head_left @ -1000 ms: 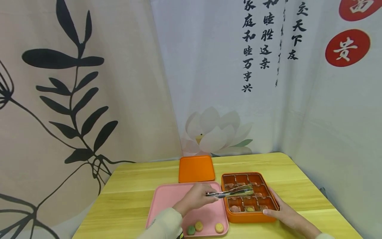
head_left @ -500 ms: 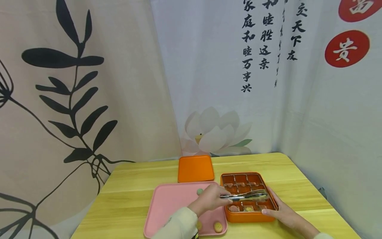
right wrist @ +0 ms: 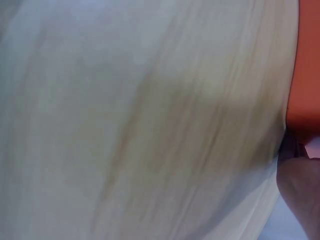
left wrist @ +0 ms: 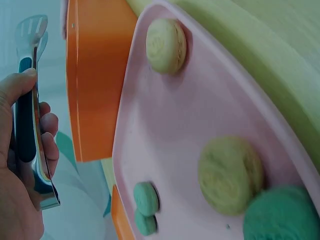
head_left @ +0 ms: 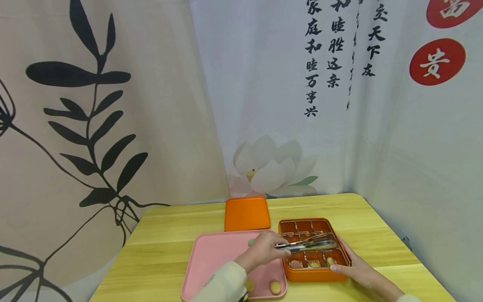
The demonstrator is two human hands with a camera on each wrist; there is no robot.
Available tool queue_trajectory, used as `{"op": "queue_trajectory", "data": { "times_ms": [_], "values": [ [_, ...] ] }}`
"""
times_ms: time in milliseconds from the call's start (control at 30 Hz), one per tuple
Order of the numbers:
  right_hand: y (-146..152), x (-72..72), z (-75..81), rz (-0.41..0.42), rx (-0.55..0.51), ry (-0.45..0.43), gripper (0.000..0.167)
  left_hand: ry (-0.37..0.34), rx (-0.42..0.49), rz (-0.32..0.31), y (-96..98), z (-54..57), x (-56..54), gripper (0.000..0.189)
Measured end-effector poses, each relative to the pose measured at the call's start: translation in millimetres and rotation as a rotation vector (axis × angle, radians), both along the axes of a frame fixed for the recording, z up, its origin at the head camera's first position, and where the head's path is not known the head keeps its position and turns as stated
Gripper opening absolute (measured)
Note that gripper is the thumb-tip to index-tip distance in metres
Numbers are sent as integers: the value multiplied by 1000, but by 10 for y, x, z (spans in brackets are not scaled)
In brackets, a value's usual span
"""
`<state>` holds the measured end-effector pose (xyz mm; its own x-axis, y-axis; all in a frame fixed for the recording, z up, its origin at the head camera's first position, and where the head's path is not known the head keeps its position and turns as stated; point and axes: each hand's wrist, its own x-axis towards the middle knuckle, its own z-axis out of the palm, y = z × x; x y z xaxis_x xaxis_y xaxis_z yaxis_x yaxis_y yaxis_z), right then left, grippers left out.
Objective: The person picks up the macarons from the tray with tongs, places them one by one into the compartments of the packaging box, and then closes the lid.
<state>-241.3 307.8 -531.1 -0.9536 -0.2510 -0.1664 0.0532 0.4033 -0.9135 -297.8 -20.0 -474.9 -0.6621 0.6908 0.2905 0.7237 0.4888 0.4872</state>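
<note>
My left hand (head_left: 261,251) grips a pair of metal tongs (head_left: 307,245) with dark handle grips (left wrist: 25,125). The tong ends hang over the middle and right of an orange box (head_left: 315,275) with a clear divided insert, spread slightly apart with nothing seen between them. In the box's front row lie a pink macaron (head_left: 295,264), a yellow macaron (head_left: 314,264) and another yellow macaron (head_left: 331,261) at the right. My right hand (head_left: 356,266) holds the box at its right side, thumb over the front corner; only a small part of this hand shows in the right wrist view.
A pink tray (head_left: 211,260) left of the box bears yellow macarons (left wrist: 166,46) and green macarons (left wrist: 146,199), partly hidden by my left arm in the head view. Behind the tray lies an orange lid (head_left: 247,214). A printed curtain hangs behind the wooden table (head_left: 158,243).
The tongs have moved right over the box, then slightly back left, their ends parting. A yellow macaron now shows in the front right compartment. My right hand stays on the box.
</note>
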Motion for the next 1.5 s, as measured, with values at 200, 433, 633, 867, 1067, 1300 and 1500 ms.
{"op": "queue_trajectory", "data": {
  "times_ms": [200,433,633,867,1067,1300,1500],
  "values": [
    [18,-11,16,8,16,27,98,27,36,14,-162,-21,-35,8],
    [-4,-16,75,-7,50,50,101,-129,139,57,-414,-23,-61,4],
    [-26,17,72,-30,71,67,100,-252,172,115,-691,15,-43,3],
    [-11,50,93,-39,69,72,97,-242,182,188,-1060,-23,-28,6],
    [34,55,94,-32,36,51,91,-224,192,229,-1330,-57,-39,5],
    [60,72,97,-34,16,44,87,-215,188,289,-1556,-105,-45,10],
    [65,78,85,-37,7,36,85,-221,219,300,-1700,-138,-47,14]
  ]
}}
